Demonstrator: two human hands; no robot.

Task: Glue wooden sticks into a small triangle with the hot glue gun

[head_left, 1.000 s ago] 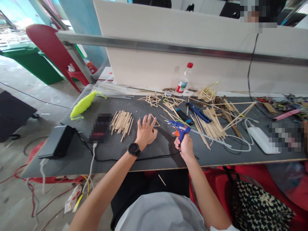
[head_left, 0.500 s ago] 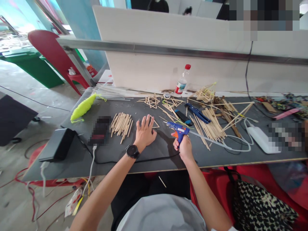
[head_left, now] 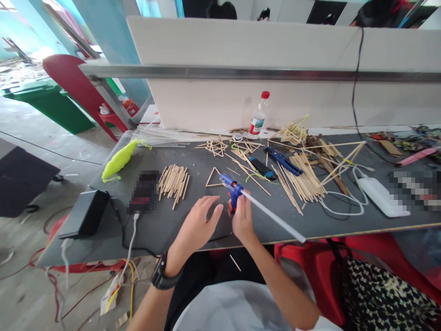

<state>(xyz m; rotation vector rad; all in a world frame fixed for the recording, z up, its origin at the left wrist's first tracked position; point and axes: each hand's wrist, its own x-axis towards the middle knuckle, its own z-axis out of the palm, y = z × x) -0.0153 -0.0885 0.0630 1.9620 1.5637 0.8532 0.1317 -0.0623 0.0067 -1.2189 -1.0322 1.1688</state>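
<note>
Glue gun [head_left: 235, 193] in right grip [head_left: 243, 219]; left grip [head_left: 195, 225] empty.

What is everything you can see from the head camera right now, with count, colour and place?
glue gun: one, blue, in the right hand
glue stick: one, whitish, out of the gun's back
stick triangle: one, tan, by the nozzle
short sticks: many, tan, left of the triangle
long sticks: many, tan, right
stick frames: several, tan, back and right
hand tools: two, blue and black-teal, centre-right
bottle: one, clear, red cap, back
yarn: one bundle, yellow-green, left
box: one, black, left edge
table: one, grey
bin: green, floor, far left
bag: one, patterned, lower right
small clutter: uncounted
left hand: empty, above the table's near edge
right hand: gripping the gun
</note>
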